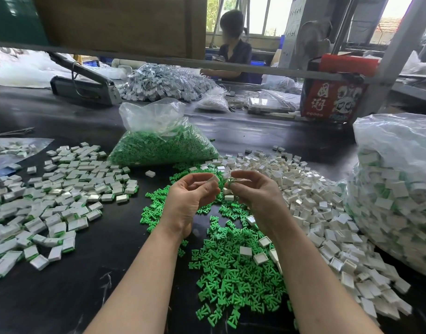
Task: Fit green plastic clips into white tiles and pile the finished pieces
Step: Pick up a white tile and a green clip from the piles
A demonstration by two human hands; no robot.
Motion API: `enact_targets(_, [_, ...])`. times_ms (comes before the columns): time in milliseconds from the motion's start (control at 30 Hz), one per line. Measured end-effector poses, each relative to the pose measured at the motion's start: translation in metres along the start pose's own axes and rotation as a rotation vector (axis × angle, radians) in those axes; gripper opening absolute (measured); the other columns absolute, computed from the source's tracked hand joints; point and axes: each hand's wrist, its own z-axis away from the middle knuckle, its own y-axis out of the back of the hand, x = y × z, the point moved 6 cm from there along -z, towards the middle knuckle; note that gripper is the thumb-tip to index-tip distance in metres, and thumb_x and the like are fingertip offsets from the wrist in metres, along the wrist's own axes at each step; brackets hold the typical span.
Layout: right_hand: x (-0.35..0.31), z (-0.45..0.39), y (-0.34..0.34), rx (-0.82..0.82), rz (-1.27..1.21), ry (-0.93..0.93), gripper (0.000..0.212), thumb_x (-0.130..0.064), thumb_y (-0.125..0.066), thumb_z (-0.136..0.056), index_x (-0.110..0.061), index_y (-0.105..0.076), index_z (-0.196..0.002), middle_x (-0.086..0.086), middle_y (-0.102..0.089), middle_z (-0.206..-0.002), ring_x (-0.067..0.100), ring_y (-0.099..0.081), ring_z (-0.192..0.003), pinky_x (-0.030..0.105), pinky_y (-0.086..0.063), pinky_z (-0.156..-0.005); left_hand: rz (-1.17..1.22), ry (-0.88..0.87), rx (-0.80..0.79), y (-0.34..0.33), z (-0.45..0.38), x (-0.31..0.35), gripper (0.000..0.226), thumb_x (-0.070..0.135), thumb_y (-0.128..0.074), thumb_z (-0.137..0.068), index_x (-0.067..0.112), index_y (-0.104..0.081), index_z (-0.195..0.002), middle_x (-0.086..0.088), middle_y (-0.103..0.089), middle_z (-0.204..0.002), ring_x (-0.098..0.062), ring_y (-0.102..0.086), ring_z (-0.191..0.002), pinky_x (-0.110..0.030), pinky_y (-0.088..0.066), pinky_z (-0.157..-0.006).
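Two hands: right hand [253, 189] pinching a green clip [231, 183]; left hand [192, 196] curled, contents blurred.

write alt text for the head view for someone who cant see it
Over a dark table, the right hand pinches a green clip; the left hand is curled beside it. Loose green clips lie below, white tiles right, finished pieces left.
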Motion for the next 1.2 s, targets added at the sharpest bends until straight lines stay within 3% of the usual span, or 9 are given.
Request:
enact_targets(167, [0.0,-0.001,-0.001,-0.01,-0.003,0.016,0.02,0.004,-0.067,-0.085,0.0,-0.067,-0.104,0.018,-0.068,-0.094,0.021,-0.06,-0.08,0.031,-0.042,-0.071,-0.009,0.007,-0.021,-0.003,0.001,0.002,0.026,0.024,-0.084,-0.063,0.018,-0.08,-0.088,-0.009,-0.076,-0.09,-0.017,-0.073,-0.079,-0.02,-0.055,-0.066])
enact_targets(267, [0.0,-0.002,0.0,-0.024,-0.03,0.032,0.02,0.003,-0.065,-0.087,-0.003,-0.069,-0.105,0.007,-0.066,-0.082,0.011,-0.054,-0.066,0.024,-0.041,-0.063,-0.019,0.019,-0.022,-0.005,0.002,0.001,0.027,0.024,-0.084,-0.065,0.017,-0.08,-0.09,-0.008,-0.076,-0.089,-0.016,-0.072,-0.077,-0.019,-0.055,-0.066])
enact_targets(367, [0.001,-0.002,0.0,-0.054,-0.08,0.033,0.03,0.002,-0.061,-0.089,-0.007,-0.068,-0.116,0.0,-0.062,-0.079,0.005,-0.051,-0.063,0.02,-0.042,-0.06,-0.025,0.028,-0.026,-0.006,0.003,0.002,0.03,0.026,-0.085,-0.061,0.016,-0.08,-0.089,-0.008,-0.077,-0.089,-0.015,-0.071,-0.076,-0.019,-0.055,-0.066])
enact_targets(433, [0.001,-0.002,-0.002,-0.063,-0.031,0.043,0.026,0.001,-0.059,-0.092,-0.009,-0.07,-0.113,-0.004,-0.066,-0.08,0.003,-0.049,-0.062,0.02,-0.041,-0.062,-0.019,0.032,-0.026,-0.007,0.004,0.002,0.029,0.024,-0.083,-0.063,0.013,-0.078,-0.09,-0.009,-0.076,-0.087,-0.016,-0.072,-0.076,-0.02,-0.055,-0.066])
enact_targets(567, [0.001,-0.002,-0.002,0.008,-0.036,0.055,0.015,-0.001,-0.062,-0.09,-0.008,-0.071,-0.099,0.006,-0.07,-0.083,0.011,-0.056,-0.066,0.026,-0.044,-0.064,-0.024,0.032,-0.015,-0.007,0.005,0.002,0.031,0.016,-0.08,-0.068,0.005,-0.072,-0.095,-0.012,-0.075,-0.085,-0.021,-0.073,-0.077,-0.022,-0.056,-0.066])
enact_targets(733, [-0.002,-0.003,0.003,0.092,-0.049,0.12,0.007,-0.004,-0.065,-0.09,-0.003,-0.067,-0.096,0.011,-0.072,-0.081,0.011,-0.063,-0.062,0.019,-0.049,-0.054,-0.05,0.031,-0.031,-0.01,0.007,0.004,0.032,0.016,-0.08,-0.067,0.004,-0.071,-0.095,-0.014,-0.076,-0.089,-0.023,-0.074,-0.08,-0.023,-0.057,-0.068])
enact_targets(1000, [0.007,-0.004,-0.001,0.164,-0.098,0.086,0.003,-0.009,-0.073,-0.084,-0.01,-0.071,-0.086,-0.003,-0.067,-0.07,0.006,-0.057,-0.061,0.022,-0.046,-0.062,-0.108,0.003,-0.04,-0.012,0.007,0.002,0.031,0.019,-0.082,-0.067,0.004,-0.071,-0.092,-0.013,-0.076,-0.087,-0.024,-0.074,-0.08,-0.022,-0.056,-0.067])
enact_targets(1200, [0.007,-0.003,-0.003,0.186,-0.133,0.092,0.003,-0.009,-0.074,-0.083,-0.009,-0.071,-0.084,-0.004,-0.066,-0.068,0.005,-0.055,-0.059,0.025,-0.045,-0.064,-0.119,-0.039,-0.013,-0.012,0.007,0.002,0.03,0.021,-0.084,-0.068,0.006,-0.071,-0.09,-0.013,-0.076,-0.085,-0.024,-0.074,-0.079,-0.022,-0.056,-0.066])
